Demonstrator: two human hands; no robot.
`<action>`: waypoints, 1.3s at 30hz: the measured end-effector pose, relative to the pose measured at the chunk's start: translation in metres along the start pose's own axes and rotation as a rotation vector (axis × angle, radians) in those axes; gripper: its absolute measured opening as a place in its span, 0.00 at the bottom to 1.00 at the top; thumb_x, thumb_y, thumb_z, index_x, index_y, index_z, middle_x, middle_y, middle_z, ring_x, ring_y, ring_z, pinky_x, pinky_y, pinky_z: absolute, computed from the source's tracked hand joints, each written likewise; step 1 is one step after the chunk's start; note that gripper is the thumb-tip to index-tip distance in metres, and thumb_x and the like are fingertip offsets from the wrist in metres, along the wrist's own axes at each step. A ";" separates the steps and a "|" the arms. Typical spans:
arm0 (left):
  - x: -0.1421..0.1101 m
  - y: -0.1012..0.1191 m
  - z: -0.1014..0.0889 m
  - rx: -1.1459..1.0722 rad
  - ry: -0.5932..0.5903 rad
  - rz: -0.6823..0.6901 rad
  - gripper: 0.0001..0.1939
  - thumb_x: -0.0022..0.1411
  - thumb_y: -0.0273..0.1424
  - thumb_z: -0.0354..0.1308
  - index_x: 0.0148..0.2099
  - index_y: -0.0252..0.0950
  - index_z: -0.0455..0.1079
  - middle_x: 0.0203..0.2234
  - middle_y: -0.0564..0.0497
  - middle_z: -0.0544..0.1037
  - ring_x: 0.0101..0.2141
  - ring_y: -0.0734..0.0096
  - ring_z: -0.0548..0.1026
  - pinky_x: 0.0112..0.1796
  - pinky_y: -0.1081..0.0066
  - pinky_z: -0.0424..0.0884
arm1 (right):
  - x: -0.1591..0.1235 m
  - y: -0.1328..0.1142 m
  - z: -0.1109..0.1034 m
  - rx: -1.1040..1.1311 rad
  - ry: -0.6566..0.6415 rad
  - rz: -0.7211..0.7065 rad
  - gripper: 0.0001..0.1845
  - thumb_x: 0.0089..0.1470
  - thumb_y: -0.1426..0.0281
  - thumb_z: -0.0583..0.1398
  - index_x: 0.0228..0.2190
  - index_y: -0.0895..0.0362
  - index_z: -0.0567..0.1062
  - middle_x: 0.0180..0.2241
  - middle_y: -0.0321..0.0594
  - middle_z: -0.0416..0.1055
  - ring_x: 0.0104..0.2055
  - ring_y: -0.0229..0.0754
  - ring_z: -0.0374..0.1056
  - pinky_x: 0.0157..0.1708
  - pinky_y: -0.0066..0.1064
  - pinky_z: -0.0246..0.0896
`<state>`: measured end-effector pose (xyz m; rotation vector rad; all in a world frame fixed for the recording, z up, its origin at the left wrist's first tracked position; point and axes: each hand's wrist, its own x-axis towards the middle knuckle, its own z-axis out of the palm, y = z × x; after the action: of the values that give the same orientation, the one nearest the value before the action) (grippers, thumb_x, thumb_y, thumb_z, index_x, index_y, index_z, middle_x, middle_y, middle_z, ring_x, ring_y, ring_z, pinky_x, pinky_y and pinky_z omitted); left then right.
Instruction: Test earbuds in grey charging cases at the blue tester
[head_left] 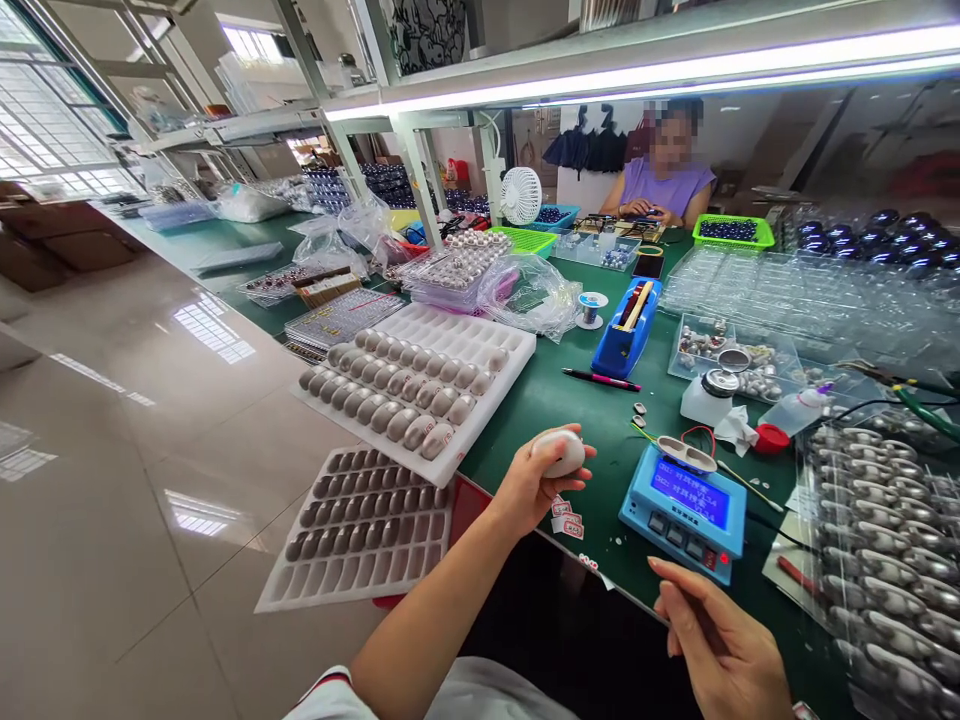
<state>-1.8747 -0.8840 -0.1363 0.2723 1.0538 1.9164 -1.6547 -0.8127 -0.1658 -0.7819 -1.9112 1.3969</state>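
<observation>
My left hand [531, 482] is closed around a smooth, rounded, pale earbud case [559, 454], held above the front edge of the green table. Low on the right, my right hand [716, 625] has its thumb and index finger close together and the other fingers curled; whatever may be between them is too small to make out. Just beyond it sits a blue tester [682, 510] with a lit screen, several buttons and a red light. A two-cup earbud holder [686, 455] with thin wires rests at its top edge. Red-and-white stickers [568, 520] lie near my left hand.
A white tray [484, 425] of rounded cases stands left, with another tray [352, 580] of darker cases below. Blue tape dispenser [628, 330], pen [600, 379], white bottle [705, 400] and red cap [772, 438] lie behind. Packed cases [885, 540] fill the right. A co-worker [664, 180] sits opposite.
</observation>
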 end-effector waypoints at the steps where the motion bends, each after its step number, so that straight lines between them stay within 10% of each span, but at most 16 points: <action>1: -0.001 -0.002 0.001 0.041 -0.013 0.021 0.27 0.54 0.36 0.67 0.54 0.31 0.67 0.39 0.41 0.80 0.31 0.67 0.79 0.27 0.77 0.76 | 0.000 -0.002 0.001 0.004 0.010 0.010 0.14 0.57 0.56 0.61 0.40 0.51 0.80 0.23 0.34 0.71 0.18 0.35 0.64 0.21 0.23 0.65; 17: 0.002 0.001 0.003 -0.089 0.032 -0.010 0.21 0.66 0.46 0.55 0.47 0.31 0.67 0.37 0.39 0.81 0.30 0.67 0.80 0.29 0.75 0.77 | 0.009 -0.006 0.005 -0.053 -0.092 -0.003 0.18 0.59 0.55 0.60 0.43 0.55 0.79 0.25 0.37 0.73 0.18 0.36 0.65 0.19 0.25 0.66; 24: 0.007 -0.006 -0.007 -0.220 -0.029 -0.059 0.26 0.57 0.51 0.61 0.40 0.30 0.71 0.35 0.45 0.78 0.28 0.74 0.73 0.30 0.76 0.73 | 0.041 -0.046 0.071 -0.461 -0.134 -0.285 0.23 0.68 0.59 0.50 0.54 0.61 0.69 0.36 0.43 0.73 0.30 0.42 0.71 0.30 0.31 0.69; 29: 0.001 -0.016 -0.010 -0.080 -0.111 0.110 0.30 0.57 0.55 0.58 0.49 0.37 0.72 0.32 0.52 0.73 0.30 0.76 0.69 0.33 0.79 0.68 | 0.057 -0.050 0.105 -0.890 0.062 -0.472 0.24 0.70 0.64 0.43 0.57 0.65 0.66 0.34 0.44 0.72 0.25 0.42 0.70 0.19 0.31 0.58; 34: 0.000 -0.020 -0.013 -0.010 -0.206 0.083 0.37 0.53 0.53 0.64 0.61 0.41 0.66 0.44 0.48 0.74 0.41 0.70 0.72 0.46 0.74 0.67 | 0.061 -0.046 0.087 -1.014 0.047 -0.537 0.20 0.69 0.67 0.49 0.58 0.57 0.66 0.37 0.41 0.71 0.24 0.39 0.67 0.19 0.30 0.54; 39: 0.002 -0.014 -0.010 -0.038 -0.247 -0.013 0.31 0.55 0.50 0.64 0.54 0.33 0.73 0.39 0.45 0.78 0.37 0.67 0.75 0.43 0.69 0.71 | 0.074 -0.053 0.047 -0.616 -0.130 -0.361 0.20 0.67 0.60 0.52 0.57 0.52 0.69 0.39 0.40 0.69 0.30 0.39 0.69 0.31 0.30 0.64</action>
<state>-1.8731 -0.8850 -0.1537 0.4673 0.8522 1.8345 -1.7425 -0.7967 -0.1148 -0.5746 -2.4760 0.6516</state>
